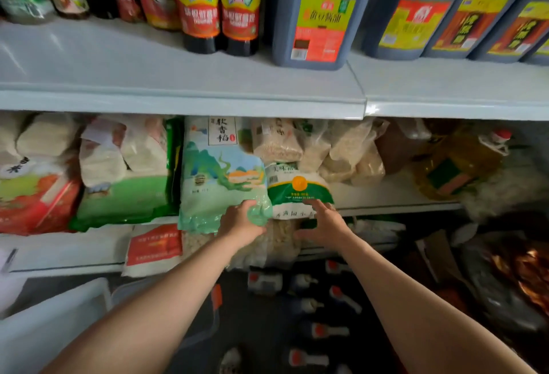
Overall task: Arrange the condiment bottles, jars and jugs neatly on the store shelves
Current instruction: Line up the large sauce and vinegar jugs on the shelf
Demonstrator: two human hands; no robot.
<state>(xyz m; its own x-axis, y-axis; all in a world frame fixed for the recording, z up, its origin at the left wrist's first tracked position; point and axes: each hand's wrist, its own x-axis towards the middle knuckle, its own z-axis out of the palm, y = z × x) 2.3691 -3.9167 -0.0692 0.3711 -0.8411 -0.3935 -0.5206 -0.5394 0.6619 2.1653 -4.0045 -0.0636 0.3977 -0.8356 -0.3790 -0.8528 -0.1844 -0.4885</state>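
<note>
Both arms reach forward to the middle shelf (386, 195), which is packed with bags of rice and grain. The left hand (237, 225) grips the lower corner of a pale green rice bag (219, 171) printed with a landscape, its fingers curled into the crumpled plastic. The right hand (325, 222) rests on the lower edge of a smaller white and green rice bag (297, 186) just beside it, fingers spread and fairly straight, the thumb below the bag (whether it truly pinches the bag, I cannot tell).

On the top shelf (178, 82) stand the condiments: two dark soy sauce bottles (219, 8) with red and yellow labels side by side, a large dark jug (318, 14) touching them on the right, and three more jugs (463, 17) in a row further right. A yellow oil jug (460, 160) lies tilted at the right end of the middle shelf. Small red-capped bottles (312, 329) lie scattered on the floor below.
</note>
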